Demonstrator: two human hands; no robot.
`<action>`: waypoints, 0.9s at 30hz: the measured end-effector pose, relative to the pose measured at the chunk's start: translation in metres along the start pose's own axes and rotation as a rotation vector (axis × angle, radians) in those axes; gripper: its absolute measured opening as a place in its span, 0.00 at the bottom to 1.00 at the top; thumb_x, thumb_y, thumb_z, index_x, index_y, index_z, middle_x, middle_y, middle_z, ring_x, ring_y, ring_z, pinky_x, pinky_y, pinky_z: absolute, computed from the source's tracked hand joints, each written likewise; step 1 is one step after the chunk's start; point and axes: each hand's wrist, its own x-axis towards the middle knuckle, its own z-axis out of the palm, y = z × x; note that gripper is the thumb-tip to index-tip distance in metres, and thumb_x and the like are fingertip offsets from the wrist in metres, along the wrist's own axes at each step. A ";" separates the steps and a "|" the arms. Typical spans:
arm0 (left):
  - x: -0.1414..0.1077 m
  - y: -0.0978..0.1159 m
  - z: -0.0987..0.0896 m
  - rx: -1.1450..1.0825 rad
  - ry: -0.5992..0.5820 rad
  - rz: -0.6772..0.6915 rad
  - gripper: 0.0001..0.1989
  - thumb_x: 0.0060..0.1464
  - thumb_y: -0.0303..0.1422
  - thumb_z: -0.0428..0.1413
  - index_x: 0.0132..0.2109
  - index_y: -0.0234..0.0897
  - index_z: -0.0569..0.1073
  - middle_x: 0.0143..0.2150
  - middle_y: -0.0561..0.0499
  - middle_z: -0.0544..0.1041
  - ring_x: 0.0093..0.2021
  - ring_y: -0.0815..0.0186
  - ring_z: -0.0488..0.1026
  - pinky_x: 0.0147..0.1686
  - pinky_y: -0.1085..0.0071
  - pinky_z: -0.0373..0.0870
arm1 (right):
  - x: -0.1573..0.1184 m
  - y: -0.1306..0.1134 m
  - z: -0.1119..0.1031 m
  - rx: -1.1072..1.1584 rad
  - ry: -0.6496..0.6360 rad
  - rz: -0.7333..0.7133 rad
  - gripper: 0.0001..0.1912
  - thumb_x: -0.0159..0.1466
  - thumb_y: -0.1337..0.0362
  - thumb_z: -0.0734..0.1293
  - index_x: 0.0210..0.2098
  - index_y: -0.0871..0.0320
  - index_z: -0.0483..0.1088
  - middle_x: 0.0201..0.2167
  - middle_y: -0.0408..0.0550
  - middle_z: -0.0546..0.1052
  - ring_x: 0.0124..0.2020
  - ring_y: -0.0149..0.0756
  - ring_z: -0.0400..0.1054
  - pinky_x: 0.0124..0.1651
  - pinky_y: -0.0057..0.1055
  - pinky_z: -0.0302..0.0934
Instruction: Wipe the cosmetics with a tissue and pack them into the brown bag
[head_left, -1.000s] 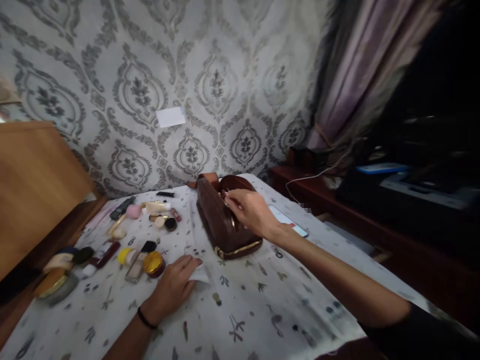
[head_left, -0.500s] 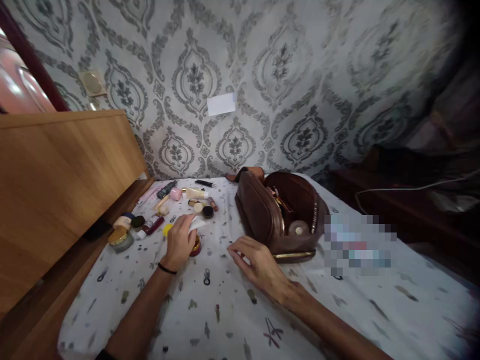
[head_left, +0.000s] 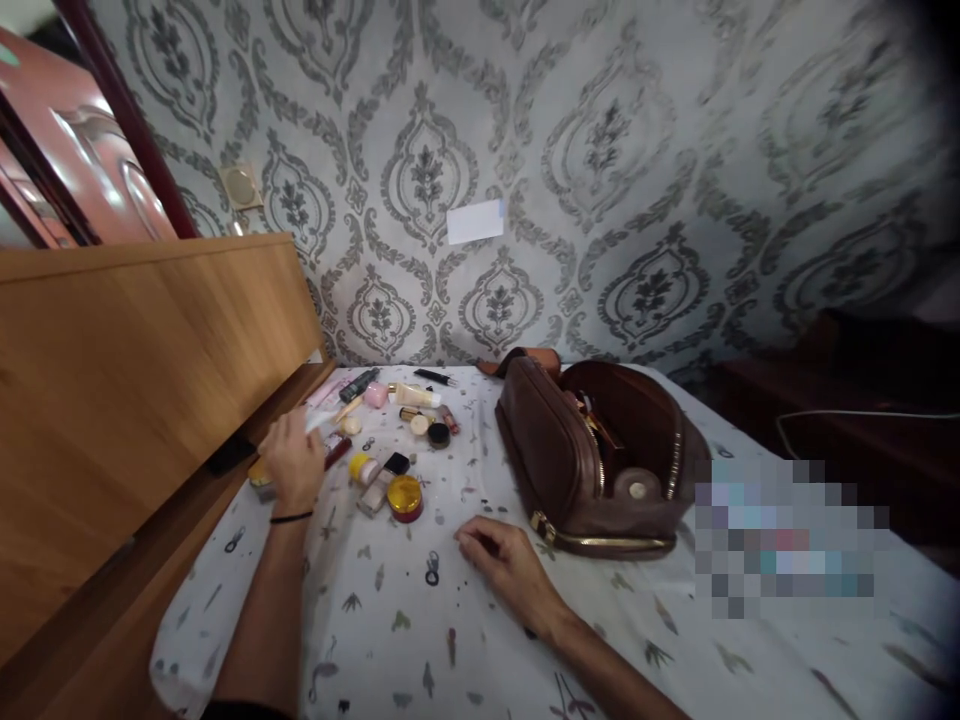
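My left hand, with a black band at the wrist, is over the jars at the left edge of the cloth, its fingers closed on a whitish item, maybe a tissue or tube. Part of a gold-lidded jar shows beside it. My right hand rests on the patterned cloth with curled fingers, below the open brown bag; what it holds, if anything, is hidden. Between the hands lie a yellow-lidded red jar, a small bottle and a black-capped item.
Farther back are a cream tube, a pink jar, a black round jar and black tweezers. A wooden panel borders the left side. A blurred patch covers something right of the bag.
My left hand has moved left with the whitish item, uncovering the yellow-lidded jar and small bottle. My right hand stays low near the bag. The view has shifted left.
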 end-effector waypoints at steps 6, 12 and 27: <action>-0.005 -0.037 -0.016 0.420 -0.315 -0.425 0.21 0.61 0.40 0.47 0.54 0.30 0.68 0.52 0.30 0.70 0.51 0.38 0.69 0.41 0.46 0.69 | -0.002 -0.002 0.000 0.002 -0.001 0.005 0.13 0.61 0.58 0.62 0.26 0.59 0.72 0.22 0.43 0.69 0.26 0.33 0.61 0.30 0.28 0.53; -0.011 -0.043 -0.005 0.384 -0.410 -0.444 0.23 0.60 0.41 0.47 0.56 0.29 0.65 0.52 0.30 0.68 0.47 0.40 0.74 0.39 0.49 0.71 | -0.001 0.000 0.002 0.008 -0.002 0.007 0.14 0.61 0.58 0.61 0.27 0.60 0.72 0.22 0.43 0.68 0.26 0.33 0.60 0.30 0.29 0.53; -0.005 -0.045 0.009 -0.063 -0.180 -0.366 0.25 0.53 0.42 0.54 0.55 0.35 0.67 0.48 0.40 0.70 0.52 0.46 0.70 0.51 0.51 0.69 | 0.004 0.000 0.003 0.189 0.025 0.100 0.09 0.54 0.61 0.67 0.22 0.59 0.71 0.18 0.39 0.65 0.24 0.30 0.55 0.29 0.28 0.48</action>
